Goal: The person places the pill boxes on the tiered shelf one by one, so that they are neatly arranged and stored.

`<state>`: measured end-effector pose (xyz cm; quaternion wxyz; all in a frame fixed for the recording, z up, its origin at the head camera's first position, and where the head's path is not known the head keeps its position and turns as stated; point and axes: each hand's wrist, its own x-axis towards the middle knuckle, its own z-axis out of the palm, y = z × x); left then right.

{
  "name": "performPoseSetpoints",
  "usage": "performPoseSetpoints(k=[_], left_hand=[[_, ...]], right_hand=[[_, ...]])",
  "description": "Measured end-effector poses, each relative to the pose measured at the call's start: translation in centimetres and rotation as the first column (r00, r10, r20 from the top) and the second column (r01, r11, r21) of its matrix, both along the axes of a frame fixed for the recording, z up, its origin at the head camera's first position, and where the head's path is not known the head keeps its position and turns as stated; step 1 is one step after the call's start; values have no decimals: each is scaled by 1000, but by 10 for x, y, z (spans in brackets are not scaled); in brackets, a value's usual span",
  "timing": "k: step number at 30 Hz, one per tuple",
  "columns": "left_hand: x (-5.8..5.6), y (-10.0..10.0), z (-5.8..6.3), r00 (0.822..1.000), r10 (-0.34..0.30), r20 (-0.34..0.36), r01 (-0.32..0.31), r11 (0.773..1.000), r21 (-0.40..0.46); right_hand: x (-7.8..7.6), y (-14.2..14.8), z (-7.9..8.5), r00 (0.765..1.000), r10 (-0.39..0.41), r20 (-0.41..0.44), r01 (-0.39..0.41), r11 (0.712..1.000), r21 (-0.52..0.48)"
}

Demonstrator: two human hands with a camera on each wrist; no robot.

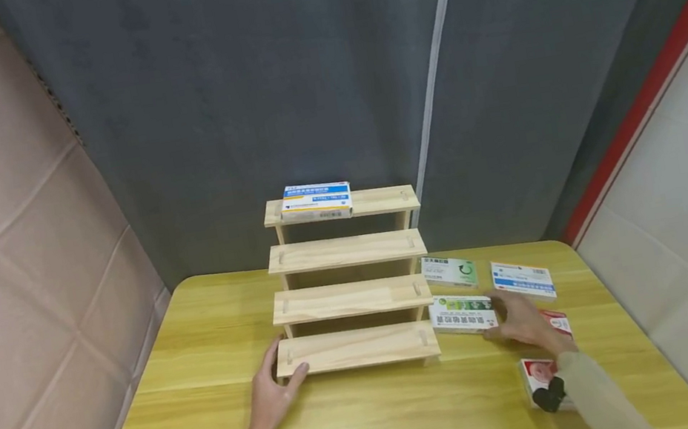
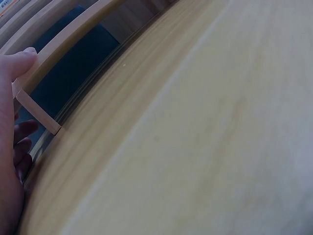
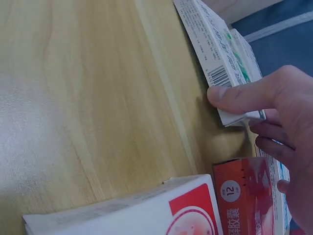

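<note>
White-green box (image 1: pixel 463 313), right hand (image 1: pixel 524 321) pinching its end, left hand (image 1: pixel 273 397) gripping wooden rack (image 1: pixel 352 298), hands apart

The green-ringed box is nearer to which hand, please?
Right. The right hand grips the white box in front of the green-ringed box; the left hand, farther away, holds the front left corner of the rack.

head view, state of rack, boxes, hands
Wooden rack: upright
Left hand: gripping rack's left end
Right hand: pinching near green-white box
Near green-white box: pinched
Far green-white box: lying flat
Upper blue-white box: lying on rack
Right blue-white box: lying flat
Red box: partly hidden
Red-white box: partly hidden
</note>
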<state>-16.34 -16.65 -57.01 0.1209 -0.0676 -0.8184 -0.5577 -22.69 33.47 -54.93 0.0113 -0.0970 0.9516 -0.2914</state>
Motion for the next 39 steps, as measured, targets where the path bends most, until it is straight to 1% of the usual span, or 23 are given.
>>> performPoseSetpoints(k=[6,12,14,16,19,23,26,36,39], left_hand=[[-1,0,-3,1000,-18,-9,18,999,30],[-1,0,-3,1000,-8,-17,8,1000,9],[0,0,-2,1000,-3,-12,3,1000,1],[0,0,-1,1000,1,-9,-1,1000,-4],[0,0,-2,1000,3,-9,-3,1000,6],[0,0,-3,1000,2,-16,-2,1000,13],[0,0,-3,1000,-3,-17,3,1000,16],[-1,0,-2,1000,-13,5,13,999,46],[0,0,-2,1000,-11,8,11,999,39]], right_hand=[[4,13,5,994,-69,85,79,989,-127],[6,22,11,977,-131,166,163,968,-193],[6,23,14,974,-143,175,177,964,-200],[5,23,16,973,-155,169,189,960,-209],[5,23,18,978,-152,143,183,955,-233],[5,21,21,974,-162,156,201,939,-278],[4,19,24,971,-168,168,215,922,-322],[-1,16,36,978,-181,102,207,893,-400],[-2,14,40,979,-184,90,205,875,-438]])
